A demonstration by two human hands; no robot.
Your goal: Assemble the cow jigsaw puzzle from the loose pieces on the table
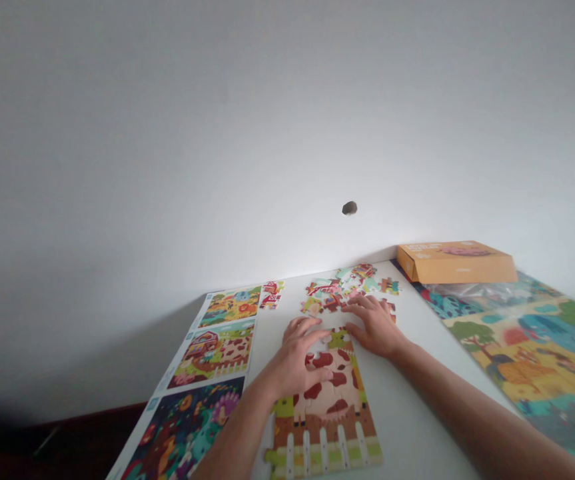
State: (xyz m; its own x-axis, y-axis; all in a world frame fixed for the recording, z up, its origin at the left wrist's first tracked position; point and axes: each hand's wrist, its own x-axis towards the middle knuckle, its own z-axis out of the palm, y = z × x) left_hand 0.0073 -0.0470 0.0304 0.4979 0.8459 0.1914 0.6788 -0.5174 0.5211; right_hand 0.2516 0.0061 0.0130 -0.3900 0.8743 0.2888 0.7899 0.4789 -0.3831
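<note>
A partly joined jigsaw (pixel 330 413) with a brown-spotted cow and a white fence lies on the white table (pixel 407 407) in front of me. My left hand (pixel 300 357) rests flat on its upper part, fingers spread and pressing on the pieces. My right hand (pixel 374 323) lies beside it at the puzzle's top right, fingers stretched out over a piece at the edge. Loose puzzle pieces (pixel 350 287) are scattered just beyond both hands.
A reference sheet (pixel 207 373) with three farm pictures lies at the left. An orange box (pixel 454 261) stands at the back right on a large finished picture (pixel 532 353). Two small pieces (pixel 272 295) sit near the sheet's top. A white wall rises behind.
</note>
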